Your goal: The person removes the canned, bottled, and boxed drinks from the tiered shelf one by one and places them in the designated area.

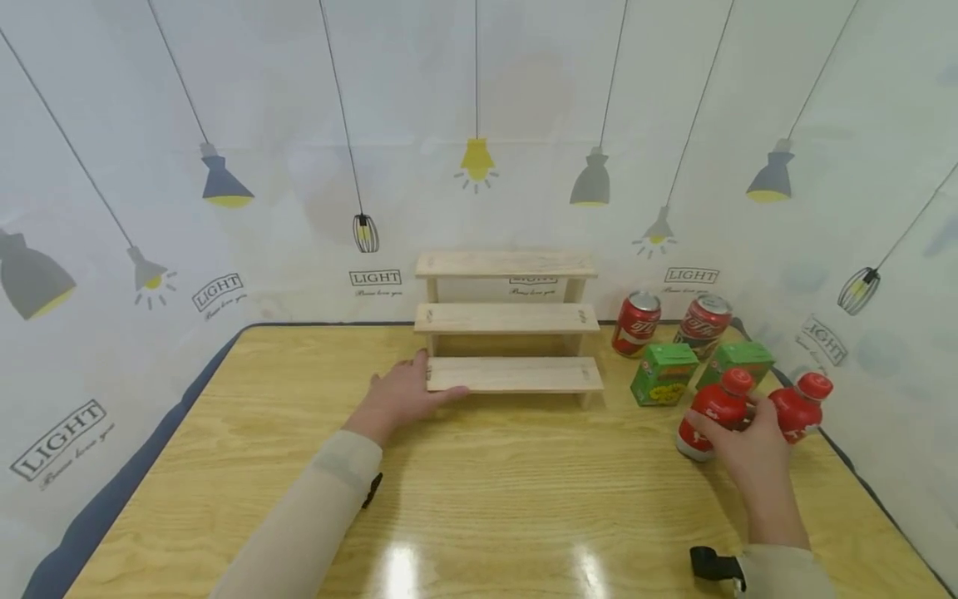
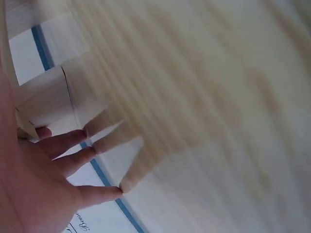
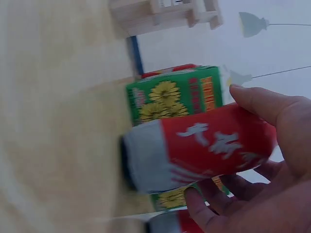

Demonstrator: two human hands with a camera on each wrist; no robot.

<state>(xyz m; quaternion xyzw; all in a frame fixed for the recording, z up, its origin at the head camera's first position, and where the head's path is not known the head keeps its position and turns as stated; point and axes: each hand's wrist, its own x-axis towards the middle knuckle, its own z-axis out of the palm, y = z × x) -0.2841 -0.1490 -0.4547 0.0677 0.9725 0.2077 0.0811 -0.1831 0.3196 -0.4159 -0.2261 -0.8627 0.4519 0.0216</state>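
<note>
My right hand [image 1: 756, 453] grips a red bottle [image 1: 720, 408] with a red cap, thumb on one side and fingers on the other. The right wrist view shows white lettering and a pale base on this bottle [image 3: 204, 145]; whether it touches the table I cannot tell. A second red bottle [image 1: 797, 409] stands just right of that hand. My left hand [image 1: 404, 391] rests at the left end of the bottom step of a three-step wooden shelf [image 1: 512, 374], its thumb along the front edge. In the left wrist view its fingers [image 2: 73, 160] are spread and straight, fingertips on the table.
Behind the bottles stand two green drink cartons, one on the left [image 1: 664, 374] and one on the right [image 1: 737, 362]. Further back are two red cans, a left one [image 1: 636, 324] and a right one [image 1: 703, 326]. A lamp-patterned wall covering [image 1: 299, 166] borders the wooden table [image 1: 524, 482].
</note>
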